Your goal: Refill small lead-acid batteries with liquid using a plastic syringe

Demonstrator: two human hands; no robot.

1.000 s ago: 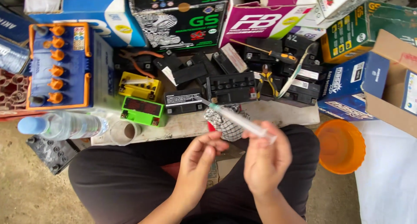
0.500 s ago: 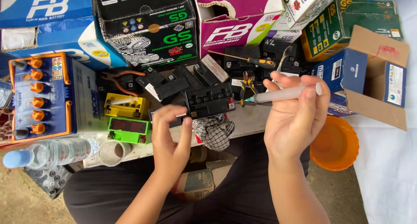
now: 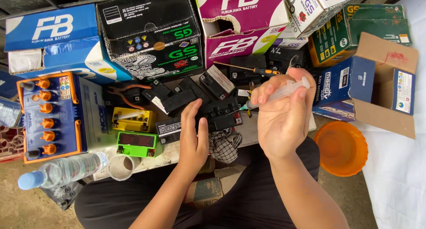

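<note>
My right hand (image 3: pixel 279 118) holds a clear plastic syringe (image 3: pixel 277 94) with a green hub, its needle end pointing left and down toward a small black battery (image 3: pixel 222 113). My left hand (image 3: pixel 193 138) lies flat against the near left side of that black battery, fingers spread, touching it. The battery sits on a pale board (image 3: pixel 248 127) in front of my knees. A checkered cloth (image 3: pixel 225 144) lies just below the battery.
A big blue battery with orange caps (image 3: pixel 49 115) stands left, with yellow (image 3: pixel 132 119) and green (image 3: pixel 136 143) small batteries beside it. A water bottle (image 3: pixel 62 171), an orange bowl (image 3: pixel 341 148), pliers (image 3: pixel 124 89), a screwdriver (image 3: pixel 253 70) and stacked battery boxes (image 3: pixel 151 33) surround the board.
My left hand moved forward from mid-air onto the black battery. My right hand lifted the syringe away from my lap and brought its tip over the battery.
</note>
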